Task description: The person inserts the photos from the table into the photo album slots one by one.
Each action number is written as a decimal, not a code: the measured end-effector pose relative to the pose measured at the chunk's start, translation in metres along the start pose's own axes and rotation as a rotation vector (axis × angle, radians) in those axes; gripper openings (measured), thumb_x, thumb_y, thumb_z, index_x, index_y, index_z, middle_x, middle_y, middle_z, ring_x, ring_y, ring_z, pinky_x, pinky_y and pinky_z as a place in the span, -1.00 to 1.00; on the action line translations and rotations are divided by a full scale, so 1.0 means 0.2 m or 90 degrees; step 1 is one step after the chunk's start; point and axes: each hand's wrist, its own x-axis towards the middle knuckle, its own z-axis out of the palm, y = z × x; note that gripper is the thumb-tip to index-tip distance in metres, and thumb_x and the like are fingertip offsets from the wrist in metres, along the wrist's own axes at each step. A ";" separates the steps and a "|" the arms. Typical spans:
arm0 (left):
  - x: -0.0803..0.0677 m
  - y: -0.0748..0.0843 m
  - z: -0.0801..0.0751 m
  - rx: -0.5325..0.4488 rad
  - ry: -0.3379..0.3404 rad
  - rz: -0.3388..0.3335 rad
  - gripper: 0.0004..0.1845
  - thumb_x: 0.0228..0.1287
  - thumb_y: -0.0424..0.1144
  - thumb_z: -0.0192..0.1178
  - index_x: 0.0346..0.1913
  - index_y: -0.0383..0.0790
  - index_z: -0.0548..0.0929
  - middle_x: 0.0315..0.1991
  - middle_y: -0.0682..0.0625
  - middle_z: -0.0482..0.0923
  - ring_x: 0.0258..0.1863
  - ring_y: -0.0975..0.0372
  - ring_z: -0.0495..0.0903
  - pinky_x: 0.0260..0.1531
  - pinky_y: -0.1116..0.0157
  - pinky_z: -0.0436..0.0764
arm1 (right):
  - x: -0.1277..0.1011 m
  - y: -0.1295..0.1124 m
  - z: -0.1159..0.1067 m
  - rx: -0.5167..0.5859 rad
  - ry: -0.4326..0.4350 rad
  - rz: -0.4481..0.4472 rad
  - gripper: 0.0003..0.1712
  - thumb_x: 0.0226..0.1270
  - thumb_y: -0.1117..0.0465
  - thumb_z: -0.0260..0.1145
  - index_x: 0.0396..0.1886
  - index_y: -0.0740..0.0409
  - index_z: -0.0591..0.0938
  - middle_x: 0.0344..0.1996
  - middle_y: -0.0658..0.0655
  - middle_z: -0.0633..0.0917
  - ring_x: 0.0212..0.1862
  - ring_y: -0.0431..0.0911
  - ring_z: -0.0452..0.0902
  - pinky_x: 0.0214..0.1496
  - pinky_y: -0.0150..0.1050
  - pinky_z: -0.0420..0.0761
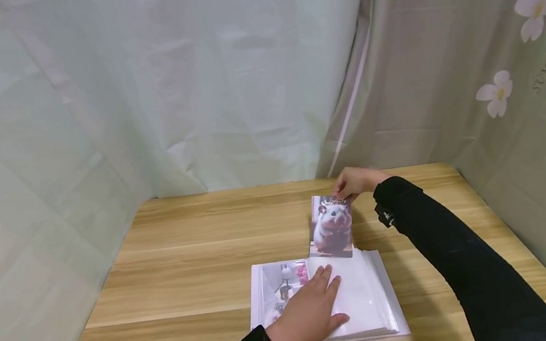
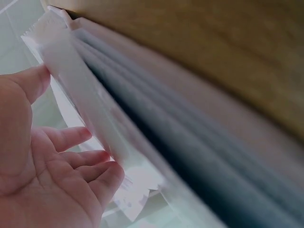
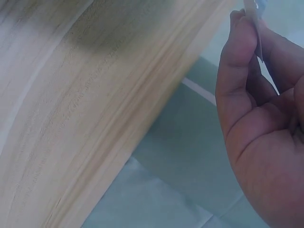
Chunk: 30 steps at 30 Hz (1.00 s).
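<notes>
Pinching the far edge of a glossy photo print of a white-and-grey hamster wearing a small crown (image 1: 332,226), the right hand (image 1: 355,181) holds it between thumb and fingertips, its near edge tucked at the top of an open photo album with clear plastic sleeve pages (image 1: 369,297). The album lies near the front edge of the light wooden table (image 1: 185,253), a little right of centre. The left hand (image 1: 309,314) rests flat on the album, fingers straight and spread across the pages, over a sleeve that already shows a pale picture with a pink spot (image 1: 286,285).

In the right wrist view the thumb and fingers (image 3: 240,52) close on the print's thin edge, so the hold looks slight. In my judgement the print could buckle or catch at the sleeve mouth if it is pushed askew, and the slack plastic page, seen lifted beside the left palm (image 2: 33,156) in the left wrist view, could fold under it. If the flat hand eases off, the album may slide on the smooth wood.

On the grey curtain with pale flowers (image 1: 503,91) at the right, printed letters read "SUMMER F", the rest cut off.
</notes>
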 end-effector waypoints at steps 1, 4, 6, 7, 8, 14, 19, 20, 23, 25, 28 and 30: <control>0.00 0.00 0.00 0.001 0.001 0.000 -0.22 0.42 0.22 0.09 0.48 -0.26 0.33 0.52 -0.24 0.17 0.50 -0.02 0.17 0.41 0.17 0.29 | 0.00 0.00 0.00 0.001 -0.004 0.002 -0.81 0.36 0.45 0.30 -0.08 0.44 0.70 -0.24 0.17 0.72 -0.32 -0.16 0.63 -0.19 -0.23 0.72; 0.00 0.00 0.00 0.003 0.002 0.001 -0.20 0.42 0.25 0.07 0.48 -0.26 0.32 0.52 -0.24 0.16 0.51 -0.01 0.16 0.42 0.17 0.28 | 0.00 -0.01 -0.01 -0.002 -0.011 0.007 -0.80 0.36 0.46 0.30 -0.07 0.44 0.70 -0.24 0.16 0.73 -0.33 -0.17 0.62 -0.22 -0.29 0.70; 0.00 0.00 0.00 0.004 0.000 0.003 -0.17 0.40 0.29 0.05 0.49 -0.26 0.31 0.52 -0.24 0.15 0.51 -0.01 0.16 0.42 0.18 0.28 | 0.00 -0.02 -0.02 -0.002 -0.015 0.008 -0.80 0.36 0.46 0.29 -0.08 0.46 0.70 -0.25 0.17 0.73 -0.35 -0.17 0.63 -0.24 -0.30 0.70; -0.01 0.00 0.00 0.003 -0.001 0.004 -0.15 0.39 0.31 0.04 0.49 -0.27 0.31 0.53 -0.23 0.14 0.51 -0.01 0.15 0.42 0.18 0.28 | 0.00 -0.02 -0.02 -0.004 -0.015 0.009 -0.81 0.35 0.47 0.30 -0.08 0.46 0.69 -0.26 0.17 0.72 -0.35 -0.16 0.62 -0.25 -0.29 0.70; -0.01 0.00 -0.01 0.001 0.000 0.005 -0.12 0.38 0.34 0.03 0.49 -0.27 0.30 0.53 -0.23 0.14 0.51 -0.01 0.15 0.42 0.19 0.28 | 0.00 -0.03 -0.03 -0.007 -0.016 0.009 -0.82 0.35 0.47 0.30 -0.09 0.47 0.69 -0.27 0.18 0.72 -0.36 -0.15 0.63 -0.26 -0.28 0.71; -0.01 0.01 -0.02 -0.008 -0.006 0.007 -0.05 0.34 0.41 -0.01 0.51 -0.28 0.26 0.54 -0.24 0.11 0.52 -0.01 0.13 0.41 0.18 0.28 | 0.02 -0.05 -0.04 -0.009 -0.034 0.012 -0.89 0.34 0.46 0.31 -0.19 0.39 0.72 -0.30 0.17 0.69 -0.35 -0.13 0.61 -0.23 -0.27 0.70; -0.01 0.02 -0.02 0.001 -0.004 0.009 -0.05 0.34 0.40 0.01 0.51 -0.28 0.26 0.54 -0.25 0.12 0.52 -0.03 0.13 0.42 0.19 0.28 | 0.03 -0.07 -0.04 -0.004 -0.062 -0.004 -0.91 0.34 0.45 0.32 -0.24 0.32 0.73 -0.33 0.13 0.69 -0.33 -0.14 0.62 -0.21 -0.29 0.69; -0.01 0.02 -0.02 0.003 -0.004 0.009 -0.05 0.34 0.40 0.01 0.51 -0.28 0.26 0.53 -0.25 0.12 0.52 -0.03 0.13 0.41 0.19 0.28 | 0.03 -0.07 -0.03 -0.004 -0.064 -0.002 -0.91 0.34 0.44 0.32 -0.23 0.33 0.73 -0.32 0.14 0.69 -0.32 -0.13 0.61 -0.20 -0.28 0.69; -0.01 0.02 -0.02 0.003 -0.004 0.007 -0.05 0.33 0.41 0.01 0.51 -0.28 0.26 0.54 -0.25 0.11 0.52 -0.03 0.13 0.41 0.18 0.28 | 0.03 -0.08 -0.01 -0.003 -0.061 0.015 -0.86 0.37 0.43 0.30 -0.15 0.37 0.72 -0.28 0.14 0.70 -0.29 -0.13 0.61 -0.16 -0.28 0.69; -0.01 0.02 -0.01 0.002 -0.005 0.006 -0.04 0.33 0.41 0.01 0.51 -0.27 0.26 0.54 -0.25 0.12 0.52 -0.02 0.13 0.41 0.18 0.29 | 0.03 -0.08 0.00 -0.001 -0.062 0.016 -0.84 0.38 0.43 0.29 -0.12 0.39 0.71 -0.28 0.12 0.69 -0.29 -0.14 0.59 -0.17 -0.29 0.68; -0.01 0.02 -0.01 0.003 -0.001 0.009 -0.04 0.32 0.42 0.01 0.51 -0.27 0.27 0.53 -0.25 0.12 0.52 -0.02 0.14 0.40 0.18 0.31 | 0.03 -0.07 0.03 0.002 -0.064 0.008 -0.82 0.38 0.43 0.29 -0.09 0.39 0.71 -0.30 0.08 0.68 -0.30 -0.16 0.58 -0.19 -0.31 0.68; -0.01 0.02 -0.01 0.002 0.002 0.011 -0.05 0.32 0.41 0.02 0.50 -0.27 0.28 0.53 -0.26 0.11 0.52 -0.02 0.13 0.39 0.18 0.32 | 0.03 -0.07 0.04 0.003 -0.066 0.004 -0.82 0.38 0.42 0.30 -0.08 0.39 0.71 -0.31 0.06 0.67 -0.30 -0.17 0.56 -0.20 -0.32 0.67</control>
